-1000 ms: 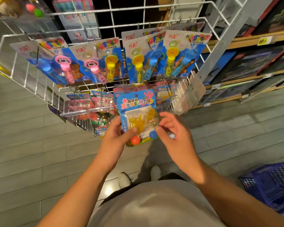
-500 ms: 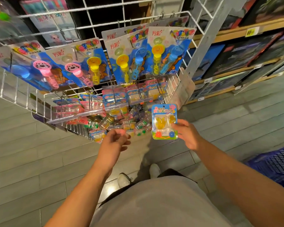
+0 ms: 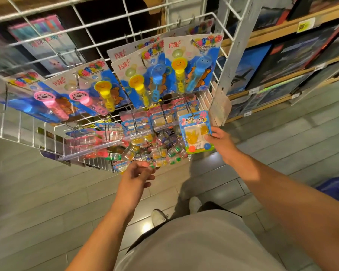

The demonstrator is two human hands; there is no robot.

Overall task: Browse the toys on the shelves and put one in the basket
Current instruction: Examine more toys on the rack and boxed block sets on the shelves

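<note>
right hand (image 3: pixel 221 142) now alone holding toy pack (image 3: pixel 196 132), raised rackward

The blue-carded blister pack of yellow sticky-hand toys and small balls (image 3: pixel 196 132), gripped a second ago by both hands close to the body, is now out at the white wire display rack (image 3: pixel 209 98), its top edge up against the hanging packs on the right. Only the right hand (image 3: pixel 220 140) pinches its right edge now. The left hand (image 3: pixel 138 173) has let go and sits lower left, fingers loosely curled, near the small packs piled in the wire bin.
</note>
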